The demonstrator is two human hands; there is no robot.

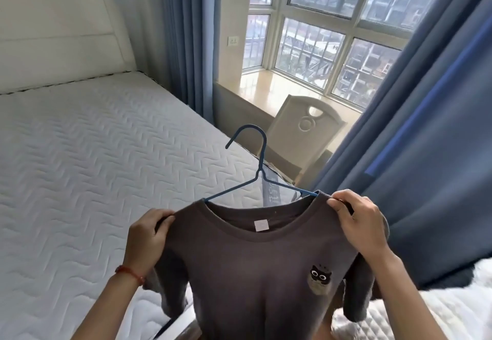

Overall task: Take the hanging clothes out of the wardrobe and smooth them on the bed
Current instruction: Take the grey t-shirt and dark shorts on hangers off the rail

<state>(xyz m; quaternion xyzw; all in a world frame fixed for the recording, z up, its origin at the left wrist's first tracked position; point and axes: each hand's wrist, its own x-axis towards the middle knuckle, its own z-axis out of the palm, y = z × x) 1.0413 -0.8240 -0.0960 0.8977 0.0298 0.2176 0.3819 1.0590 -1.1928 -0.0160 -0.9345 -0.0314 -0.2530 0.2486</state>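
A grey-brown T-shirt (255, 273) with a small owl patch on the chest hangs on a blue wire hanger (259, 169), held up in front of me. My left hand (147, 236) pinches the shirt's left shoulder. My right hand (356, 220) grips the right shoulder, over the hanger's end. The hanger's hook points up and left. The bed (93, 153), a bare white quilted mattress with a cream headboard, spreads out to the left and behind the shirt. The shirt's hem is cut off by the frame's bottom edge.
Blue curtains (426, 126) hang close on the right and another at the bed's far corner. A cream chair (303, 132) stands by the window sill beyond the bed's corner. White bedding (466, 299) lies at the lower right.
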